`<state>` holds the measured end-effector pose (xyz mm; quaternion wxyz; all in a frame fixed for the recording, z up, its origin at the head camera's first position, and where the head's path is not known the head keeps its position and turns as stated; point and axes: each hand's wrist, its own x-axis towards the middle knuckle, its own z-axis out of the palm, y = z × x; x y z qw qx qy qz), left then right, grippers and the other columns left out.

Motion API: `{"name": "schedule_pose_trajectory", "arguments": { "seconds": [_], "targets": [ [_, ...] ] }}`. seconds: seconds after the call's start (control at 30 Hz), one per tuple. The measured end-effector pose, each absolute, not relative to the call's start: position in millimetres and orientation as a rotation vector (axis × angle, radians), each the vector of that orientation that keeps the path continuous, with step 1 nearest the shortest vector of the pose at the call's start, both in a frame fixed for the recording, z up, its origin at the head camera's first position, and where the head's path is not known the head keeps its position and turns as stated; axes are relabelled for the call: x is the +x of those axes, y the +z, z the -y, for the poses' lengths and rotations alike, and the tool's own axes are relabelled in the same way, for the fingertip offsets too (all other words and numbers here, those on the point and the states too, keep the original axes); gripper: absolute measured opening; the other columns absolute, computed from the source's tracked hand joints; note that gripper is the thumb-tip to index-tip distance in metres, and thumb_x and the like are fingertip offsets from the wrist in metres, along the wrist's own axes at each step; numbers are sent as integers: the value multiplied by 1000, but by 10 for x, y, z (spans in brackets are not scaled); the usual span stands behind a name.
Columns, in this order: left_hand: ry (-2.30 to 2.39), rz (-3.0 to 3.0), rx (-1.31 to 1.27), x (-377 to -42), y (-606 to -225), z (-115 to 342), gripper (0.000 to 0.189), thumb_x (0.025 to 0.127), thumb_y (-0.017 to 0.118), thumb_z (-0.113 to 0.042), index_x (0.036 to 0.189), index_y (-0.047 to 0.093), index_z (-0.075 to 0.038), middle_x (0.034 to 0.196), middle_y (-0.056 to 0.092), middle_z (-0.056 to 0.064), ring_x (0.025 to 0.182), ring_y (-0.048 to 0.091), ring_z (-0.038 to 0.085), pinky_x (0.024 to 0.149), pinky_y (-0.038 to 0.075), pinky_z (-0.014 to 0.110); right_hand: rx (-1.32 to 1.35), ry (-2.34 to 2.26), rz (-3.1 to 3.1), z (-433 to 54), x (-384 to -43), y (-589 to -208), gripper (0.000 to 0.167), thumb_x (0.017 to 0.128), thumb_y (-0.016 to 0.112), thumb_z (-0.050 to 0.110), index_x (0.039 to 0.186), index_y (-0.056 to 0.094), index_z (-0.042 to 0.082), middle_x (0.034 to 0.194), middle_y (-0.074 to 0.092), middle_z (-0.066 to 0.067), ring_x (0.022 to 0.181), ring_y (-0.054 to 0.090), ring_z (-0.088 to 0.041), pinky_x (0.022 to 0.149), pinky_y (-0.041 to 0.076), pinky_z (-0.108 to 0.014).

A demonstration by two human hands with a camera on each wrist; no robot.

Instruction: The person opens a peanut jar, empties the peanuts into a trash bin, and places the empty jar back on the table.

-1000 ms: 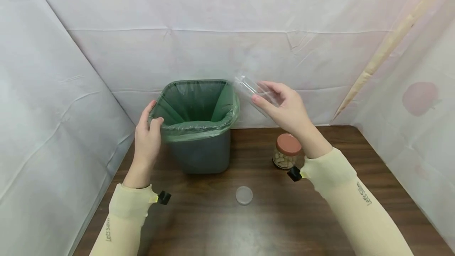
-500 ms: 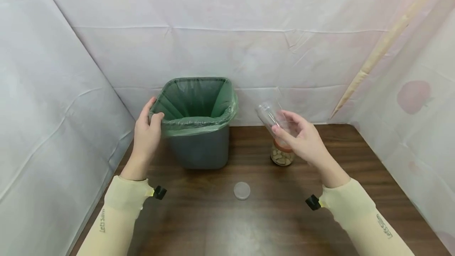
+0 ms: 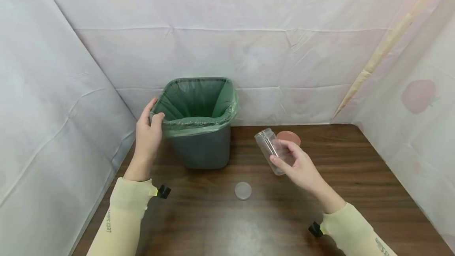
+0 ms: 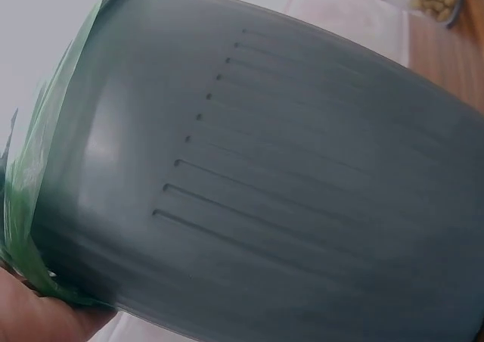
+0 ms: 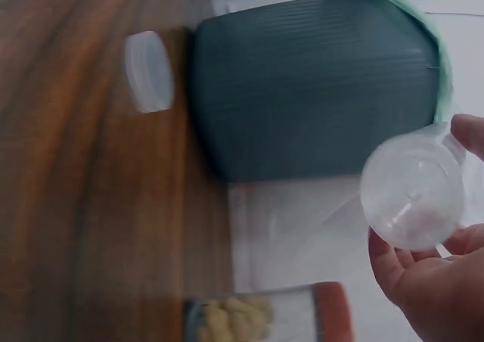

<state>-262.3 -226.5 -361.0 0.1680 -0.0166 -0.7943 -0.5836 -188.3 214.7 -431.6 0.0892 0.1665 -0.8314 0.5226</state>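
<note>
My left hand grips the left edge of a grey trash bin lined with a green bag, thumb at the near side of the rim. In the left wrist view the bin's ridged side fills most of the picture. To the right of the bin, my right hand holds a clear plastic jar above the table, its open mouth tilted up and to the left. The jar's round base faces the right wrist camera. A clear round lid lies on the table in front of the bin.
Behind my right hand stands a jar with a reddish-brown lid; its body is hidden in the head view. Its peanuts show in the right wrist view. White cloth encloses the dark wooden table at the back and sides.
The right hand has lowered the clear jar from beside the bin's rim, toward me and slightly right, in front of the peanut jar. The left hand keeps its hold on the bin.
</note>
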Motion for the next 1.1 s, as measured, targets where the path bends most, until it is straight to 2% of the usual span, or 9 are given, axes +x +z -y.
{"name": "schedule_pose_trajectory", "arguments": {
  "seconds": [0.13,0.27,0.47,0.57,0.7,0.83,1.1],
  "targets": [
    [-1650,2252,-40,-2616,-3606,2259,59,114,47,-38,171,35,-37,179,22,-12,165,16,14,129,21,57,551,1645,2435,-2118,-1848,-4481,50,99,82,10,144,61,1,132,69,-13,113,70,-23,96,58,-26],
    [-1635,2247,-33,-2607,-3606,2249,59,113,48,-37,171,37,-36,179,24,-12,165,16,13,132,19,56,564,1631,2476,-2092,-1791,-4616,53,95,87,14,140,60,4,128,70,-11,115,71,-26,99,59,-32],
    [-1630,2238,-38,-2610,-3610,2240,59,113,48,-36,171,38,-35,179,25,-11,165,17,14,132,18,56,617,1520,2535,-2098,-1732,-4760,58,92,91,15,141,60,7,125,67,-7,113,70,-22,97,61,-36],
    [-1629,2238,-39,-2614,-3614,2242,59,113,48,-36,171,37,-35,179,25,-11,165,17,14,132,18,56,657,1499,2535,-2117,-1718,-4793,59,91,92,15,141,61,9,131,65,-5,114,68,-19,98,61,-35],
    [-1631,2236,-47,-2611,-3611,2241,59,113,47,-36,171,37,-35,180,25,-8,165,17,14,132,18,56,689,1523,2525,-2133,-1702,-4809,62,89,93,14,142,60,6,139,62,-8,115,68,-18,99,61,-35],
    [-1635,2231,-51,-2608,-3606,2238,59,113,48,-36,171,38,-34,180,25,-6,165,17,14,132,18,56,694,1473,2530,-2145,-1691,-4814,65,88,94,13,141,60,2,138,63,-10,114,68,-16,98,61,-35],
    [-1645,2221,-59,-2611,-3609,2230,59,113,49,-35,171,39,-33,179,25,-8,165,17,14,132,17,57,704,1370,2539,-2151,-1684,-4845,67,84,97,11,139,61,5,136,65,-7,114,68,-18,96,61,-34]
  ]
}}
